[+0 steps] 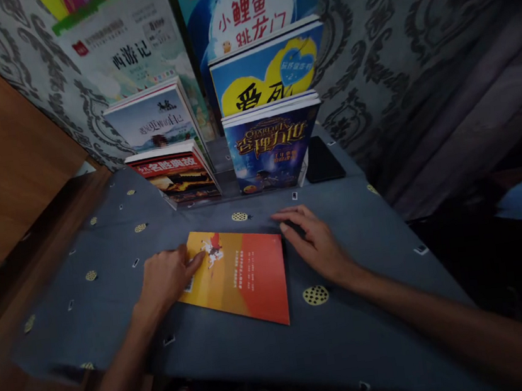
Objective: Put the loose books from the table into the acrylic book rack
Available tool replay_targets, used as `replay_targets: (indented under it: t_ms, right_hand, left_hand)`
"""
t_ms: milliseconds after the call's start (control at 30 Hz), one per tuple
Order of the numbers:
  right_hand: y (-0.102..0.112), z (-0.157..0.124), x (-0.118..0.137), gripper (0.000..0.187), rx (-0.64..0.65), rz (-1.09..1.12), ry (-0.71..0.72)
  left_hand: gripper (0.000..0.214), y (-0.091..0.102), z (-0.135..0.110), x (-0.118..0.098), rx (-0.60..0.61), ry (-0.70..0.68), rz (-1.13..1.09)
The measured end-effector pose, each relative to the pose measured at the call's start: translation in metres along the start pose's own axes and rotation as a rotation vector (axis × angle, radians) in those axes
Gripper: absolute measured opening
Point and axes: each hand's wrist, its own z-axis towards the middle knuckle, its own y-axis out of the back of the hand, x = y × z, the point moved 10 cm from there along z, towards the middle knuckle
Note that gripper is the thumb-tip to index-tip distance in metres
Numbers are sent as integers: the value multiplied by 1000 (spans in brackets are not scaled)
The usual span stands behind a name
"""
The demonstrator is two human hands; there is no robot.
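A thin orange and yellow book lies on the cloth-covered table, with small print and a white figure on its upward cover. At its left edge is my left hand, the thumb pressed on the cover and the other fingers curled at the edge, partly hidden. My right hand hovers or rests just beyond the book's upper right corner, fingers stretched out and holding nothing. Behind the book, a dark blue book and a red-topped book stand upright in front of others.
Behind these stand a blue and yellow book, a white-blue book, a pale green book and a large blue book. A dark flat object lies right of them. Patterned wallpaper backs the table.
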Motion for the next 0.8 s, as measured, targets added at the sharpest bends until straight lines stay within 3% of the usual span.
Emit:
replay_targets:
  t_ms: [133, 333, 600, 800]
  right_hand:
    - [7, -1, 6, 29, -11, -22, -20]
    - [7, -3, 21, 29, 48, -175, 62]
    - [-21, -15, 44, 32, 305, -180, 273]
    - [-37, -24, 41, 34, 403, -265, 285]
  left_hand:
    - [57, -2, -3, -21, 53, -39, -54]
    - [46, -9, -9, -50, 100, -130, -197]
    - [44, -13, -18, -72, 74, -200, -427]
    - [44, -17, -28, -89, 1, -281, -521]
